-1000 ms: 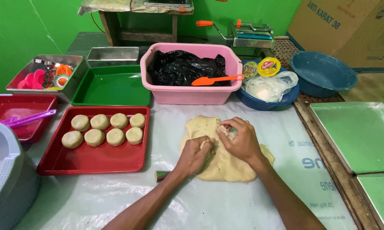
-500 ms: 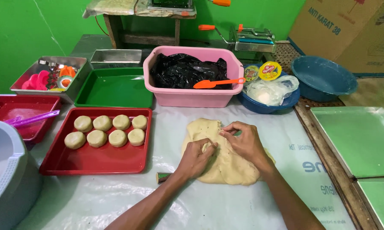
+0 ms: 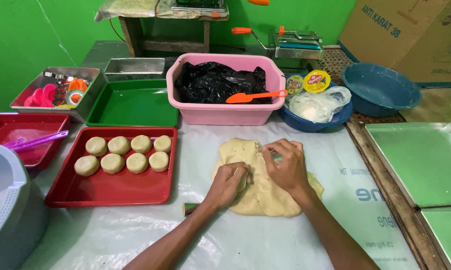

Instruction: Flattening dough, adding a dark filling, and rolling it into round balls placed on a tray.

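Dough (image 3: 265, 192) (both hands (image 3: 258, 177) on it) lies beside red tray (image 3: 110, 187).

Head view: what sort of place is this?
Probably a small home bakery or snack workshop: both hands work a flattened pale dough sheet, round dough pieces fill a red plastic tray, and a metal hand-cranked roller machine stands behind.

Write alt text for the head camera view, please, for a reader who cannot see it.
Both bare hands, left hand and right hand, press on a flattened sheet of pale dough on a plastic-covered table. Beside it, a red tray holds eight round dough pieces.
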